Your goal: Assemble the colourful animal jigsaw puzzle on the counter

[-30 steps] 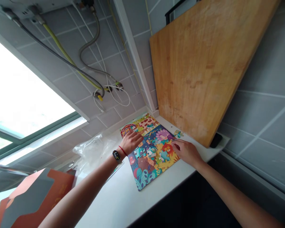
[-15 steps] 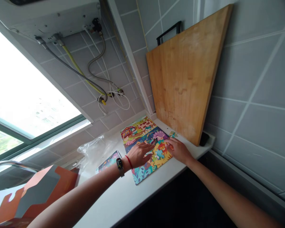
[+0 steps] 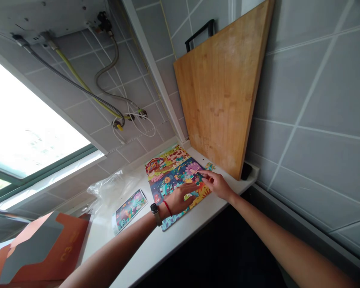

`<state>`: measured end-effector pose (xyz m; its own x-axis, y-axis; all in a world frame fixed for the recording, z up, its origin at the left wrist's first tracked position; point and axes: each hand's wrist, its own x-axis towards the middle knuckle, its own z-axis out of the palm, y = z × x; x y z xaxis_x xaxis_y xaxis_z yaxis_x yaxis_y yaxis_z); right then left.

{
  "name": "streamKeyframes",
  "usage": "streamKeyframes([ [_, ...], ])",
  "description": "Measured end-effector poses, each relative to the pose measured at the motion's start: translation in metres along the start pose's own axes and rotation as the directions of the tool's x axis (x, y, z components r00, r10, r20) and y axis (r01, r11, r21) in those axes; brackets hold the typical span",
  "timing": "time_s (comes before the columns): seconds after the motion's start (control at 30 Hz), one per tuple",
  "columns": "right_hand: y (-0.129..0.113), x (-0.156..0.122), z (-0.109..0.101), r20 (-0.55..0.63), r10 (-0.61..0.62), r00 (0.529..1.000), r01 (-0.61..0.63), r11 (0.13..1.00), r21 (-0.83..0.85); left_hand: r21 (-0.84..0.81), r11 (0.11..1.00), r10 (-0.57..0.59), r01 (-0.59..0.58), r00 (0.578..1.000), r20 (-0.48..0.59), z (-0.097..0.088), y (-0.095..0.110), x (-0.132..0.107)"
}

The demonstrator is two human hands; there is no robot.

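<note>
A colourful jigsaw puzzle [image 3: 170,172] lies on the white counter [image 3: 167,244], close to the tiled corner. My left hand [image 3: 180,199] rests flat on the puzzle's near part with its fingers stretched out; a watch and a red string are on that wrist. My right hand [image 3: 217,184] is over the puzzle's right edge, fingertips pinched together on what looks like a small puzzle piece [image 3: 197,175]. One loose piece [image 3: 210,166] lies on the counter just beyond the right hand.
A large wooden cutting board [image 3: 218,96] leans on the wall right behind the puzzle. A clear plastic bag [image 3: 110,190] and a small picture card [image 3: 128,208] lie to the left. An orange and grey box [image 3: 38,248] sits near left. Hoses [image 3: 107,92] hang on the wall.
The view has swung a little. My left hand slid from the puzzle's upper left to its near part. My right hand lifted from lying on the right edge into a pinch.
</note>
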<state>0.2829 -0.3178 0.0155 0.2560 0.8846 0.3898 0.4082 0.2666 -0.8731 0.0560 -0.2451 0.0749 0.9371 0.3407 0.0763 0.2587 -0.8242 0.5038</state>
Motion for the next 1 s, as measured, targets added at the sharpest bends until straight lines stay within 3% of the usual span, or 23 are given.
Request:
streamKeyframes([
  [0.1, 0.005, -0.001, 0.001, -0.204, 0.048, 0.978, -0.077, 0.988, -0.135, 0.029, 1.000, -0.001, 0.003, 0.998, -0.067, 0.009, -0.004, -0.001],
  [0.17, 0.009, -0.001, 0.002, -0.260, 0.075, 0.963, -0.133, 0.968, -0.213, 0.073, 0.997, -0.005, 0.015, 0.991, -0.133, 0.015, -0.010, -0.004],
  [0.33, 0.015, -0.001, 0.002, -0.194, 0.103, 0.976, -0.166, 0.925, -0.343, 0.090, 0.993, -0.045, 0.071, 0.964, -0.264, 0.024, -0.025, -0.010],
  [0.63, 0.018, 0.001, -0.013, -0.045, 0.157, 0.987, -0.163, 0.933, -0.320, 0.209, 0.978, 0.033, -0.013, 0.995, -0.095, 0.026, -0.036, -0.014],
  [0.8, 0.017, 0.002, -0.014, -0.032, 0.115, 0.993, -0.118, 0.913, -0.390, 0.245, 0.967, 0.103, -0.073, 0.989, -0.110, 0.033, -0.042, -0.023],
  [1.0, 0.016, -0.001, -0.010, -0.039, 0.082, 0.996, -0.091, 0.879, -0.468, 0.186, 0.976, 0.152, -0.114, 0.967, -0.204, 0.039, -0.046, -0.030],
])
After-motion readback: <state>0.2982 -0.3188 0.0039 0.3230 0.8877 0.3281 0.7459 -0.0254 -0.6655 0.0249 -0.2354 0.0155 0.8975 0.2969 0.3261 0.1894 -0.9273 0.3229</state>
